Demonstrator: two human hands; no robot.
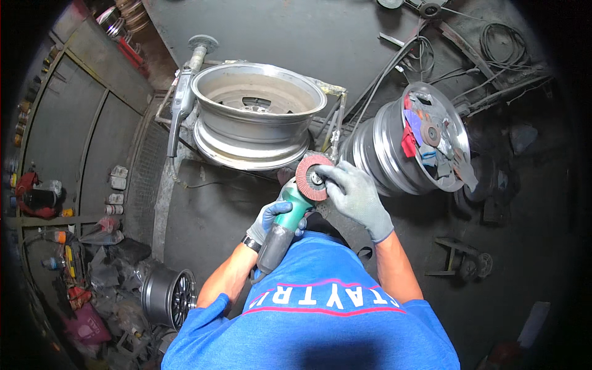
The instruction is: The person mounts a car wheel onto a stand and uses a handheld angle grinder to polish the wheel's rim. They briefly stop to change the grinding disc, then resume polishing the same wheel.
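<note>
My left hand, in a grey glove, is closed around the green-and-grey body of an angle grinder held up against my front. A reddish-brown flap disc sits on the grinder's head, its face turned up. My right hand, gloved too, reaches over the disc from the right. Its fingertips are pinched at the metal lock nut in the disc's centre, which they partly cover. Just beyond the disc, a silver wheel rim lies on a metal stand.
A long grey tool hangs at the stand's left. To the right, another rim holds rags, gloves and a worn disc. Cables coil at the far right. A dark wheel and clutter lie at lower left, beside shelving.
</note>
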